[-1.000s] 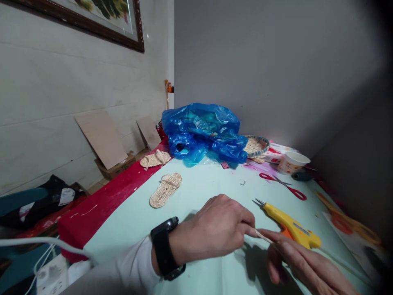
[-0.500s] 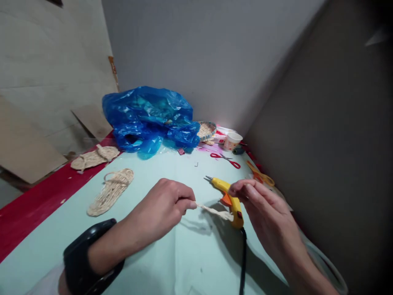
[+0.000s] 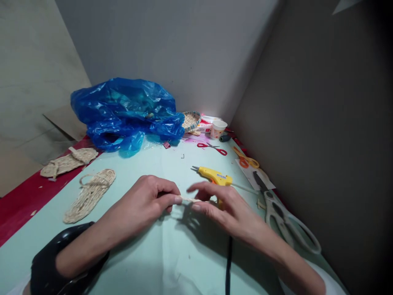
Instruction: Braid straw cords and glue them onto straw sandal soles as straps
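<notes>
My left hand [image 3: 153, 198] is closed, pinching one end of a short, pale twisted cord [image 3: 188, 199] between thumb and forefinger. The cord reaches rightward into the gap of my right hand [image 3: 222, 205], whose thumb and forefinger are apart on either side of it. Whether my right thumb touches the cord is unclear. Just behind that hand lies a yellow hot glue gun [image 3: 215, 175], its handle partly covered by my fingers. On the left are two woven straw sandals, a nearer sandal [image 3: 90, 196] and a farther sandal [image 3: 72, 161].
A blue plastic bag [image 3: 125, 110] fills the back left. Beside it are a woven basket [image 3: 192, 121] and a paper cup [image 3: 218, 129]. Red scissors [image 3: 211, 148], orange scissors [image 3: 245, 157] and large grey scissors [image 3: 282, 217] lie rightward. The glue gun's black cable [image 3: 229, 266] runs toward me.
My right hand has moved left and lower, from above the glue gun to around the cord's free end. My left hand keeps its pinch. The view has shifted, bringing the large grey scissors into sight.
</notes>
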Motion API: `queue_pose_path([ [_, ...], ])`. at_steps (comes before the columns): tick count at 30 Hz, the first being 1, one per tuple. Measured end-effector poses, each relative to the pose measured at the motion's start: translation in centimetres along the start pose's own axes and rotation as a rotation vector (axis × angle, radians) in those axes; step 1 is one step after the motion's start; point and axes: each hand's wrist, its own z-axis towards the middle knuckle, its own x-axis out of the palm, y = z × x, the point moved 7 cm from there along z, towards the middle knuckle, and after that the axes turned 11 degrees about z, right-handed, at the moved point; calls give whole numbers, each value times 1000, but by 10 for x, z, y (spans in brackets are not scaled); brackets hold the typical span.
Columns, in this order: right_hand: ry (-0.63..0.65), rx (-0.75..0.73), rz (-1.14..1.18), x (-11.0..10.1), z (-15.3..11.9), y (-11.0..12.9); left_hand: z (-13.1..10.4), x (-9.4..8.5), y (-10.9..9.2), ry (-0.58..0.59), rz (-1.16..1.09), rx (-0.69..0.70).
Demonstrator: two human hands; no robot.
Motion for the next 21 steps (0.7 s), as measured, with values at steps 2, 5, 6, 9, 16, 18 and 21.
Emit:
queue_pose_path([
  [2, 46, -30, -75, 6, -1, 1, 1, 1, -1, 9, 2, -1],
  [5, 45, -15, -109, 4, -2, -2, 0, 0, 1, 17, 5, -11],
  [6, 49, 3, -103, 3, -2, -3, 0, 0, 1, 19, 4, -15],
  [9, 29, 22, -108, -2, -2, -1, -1, 0, 3, 36, -13, -23],
  [16, 35, 81, -33, 1, -1, 1, -4, 1, -4, 48, 5, 58],
  [18, 38, 88, 12, 2, -1, 1, -5, 2, -8, 20, 11, 75],
  [21, 50, 86, 39, 4, -2, 2, -7, 4, -20, -41, 4, 138],
])
